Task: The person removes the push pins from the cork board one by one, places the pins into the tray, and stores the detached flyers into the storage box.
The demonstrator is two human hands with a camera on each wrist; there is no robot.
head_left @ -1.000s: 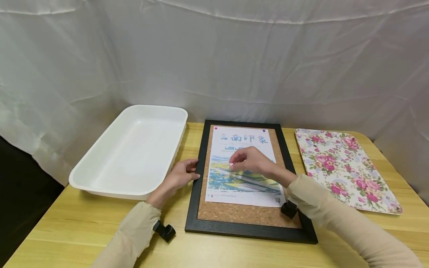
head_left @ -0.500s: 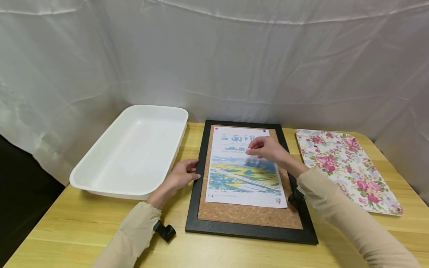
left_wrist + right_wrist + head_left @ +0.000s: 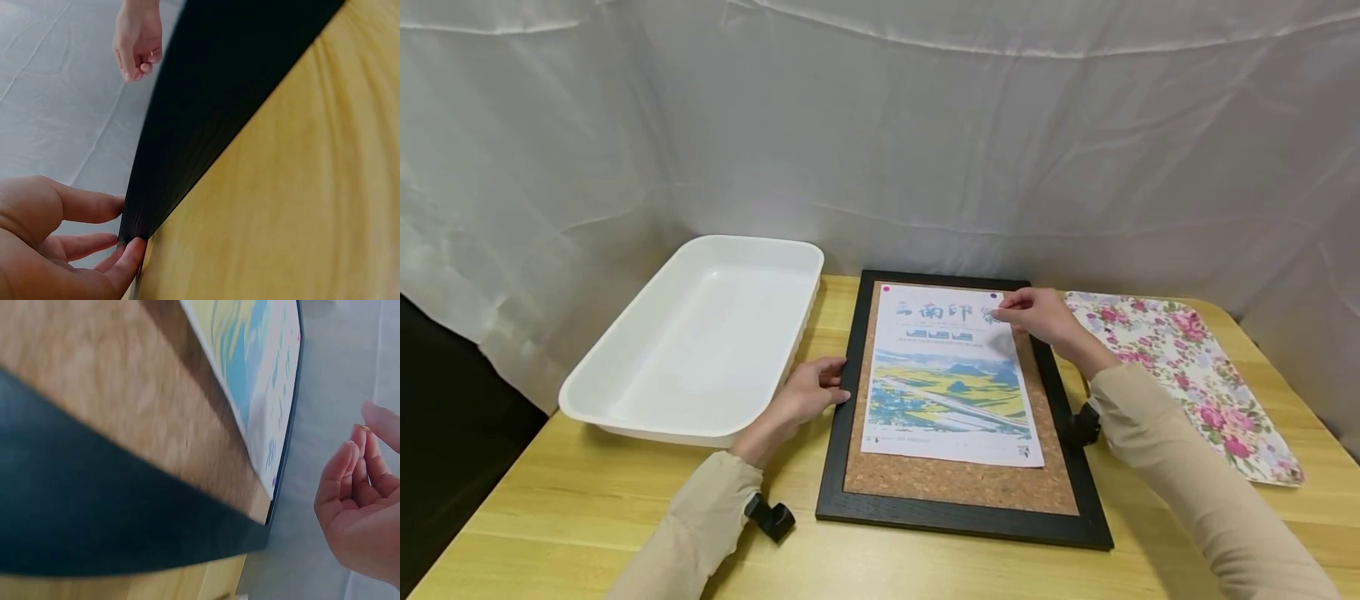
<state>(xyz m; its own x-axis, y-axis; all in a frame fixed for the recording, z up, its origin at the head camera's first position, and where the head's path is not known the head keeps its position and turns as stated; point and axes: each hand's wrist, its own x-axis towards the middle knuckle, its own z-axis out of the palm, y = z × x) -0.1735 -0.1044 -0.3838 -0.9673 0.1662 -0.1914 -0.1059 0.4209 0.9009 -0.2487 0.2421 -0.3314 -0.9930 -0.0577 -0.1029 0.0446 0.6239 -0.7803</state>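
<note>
My left hand (image 3: 805, 392) rests against the left edge of a black-framed corkboard (image 3: 962, 523). In the left wrist view its thumb and fingertips touch the frame's side. A white poster (image 3: 940, 442) with a yellow and blue landscape lies on the cork, with a pink tack (image 3: 886, 289) at its top left corner and a purple tack (image 3: 993, 295) at its top right. Above the poster's upper right part, my right hand (image 3: 1045, 318) pinches a tiny thumbtack (image 3: 365, 429) between thumb and fingers. The thumbtack is mostly hidden by the fingertips.
A deep white tray (image 3: 700, 333) stands left of the board. On the right lies a flat floral tray (image 3: 1210, 383), partly behind my right forearm. Both share the wooden table (image 3: 625, 508), with a pale curtain (image 3: 925, 150) hanging behind it.
My right hand has moved right and away from me, from over the poster's middle to its upper right part. The left hand has stayed at the frame's edge.
</note>
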